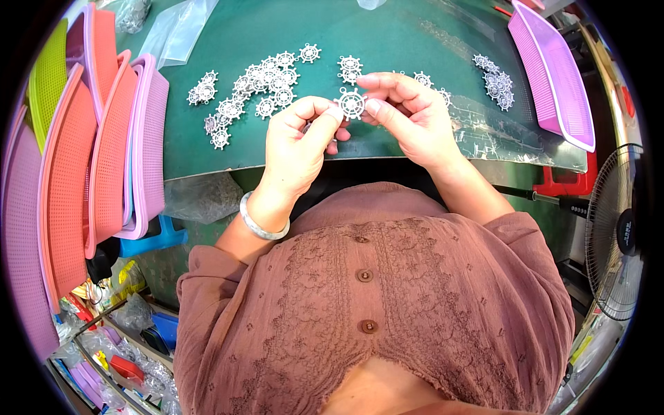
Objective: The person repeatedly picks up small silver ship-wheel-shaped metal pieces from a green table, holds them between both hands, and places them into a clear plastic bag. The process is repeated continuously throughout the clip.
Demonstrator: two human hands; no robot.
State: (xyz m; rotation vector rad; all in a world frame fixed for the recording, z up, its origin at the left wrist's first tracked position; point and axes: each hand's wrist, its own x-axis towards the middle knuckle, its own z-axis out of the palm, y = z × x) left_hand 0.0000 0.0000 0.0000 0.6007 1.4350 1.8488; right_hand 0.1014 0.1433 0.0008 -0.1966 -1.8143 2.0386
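A silver ship's-wheel charm (352,103) is held up over the near part of the green table (387,34). My left hand (301,138) pinches its left edge between thumb and fingers. On the other side, my right hand (415,117) has its thumb and fingertips at the charm's right rim, closed on it. Just beyond my hands lies a small group of matching charms (350,67). A larger heap of them (259,81) spreads to the left. Others (423,79) lie partly hidden behind my right hand.
Another cluster of charms (498,84) lies far right, beside a purple plastic basket (550,76). Coloured baskets (111,159) stand stacked at the left. A clear plastic bag (181,31) rests at the back left. A fan (612,232) stands at the right.
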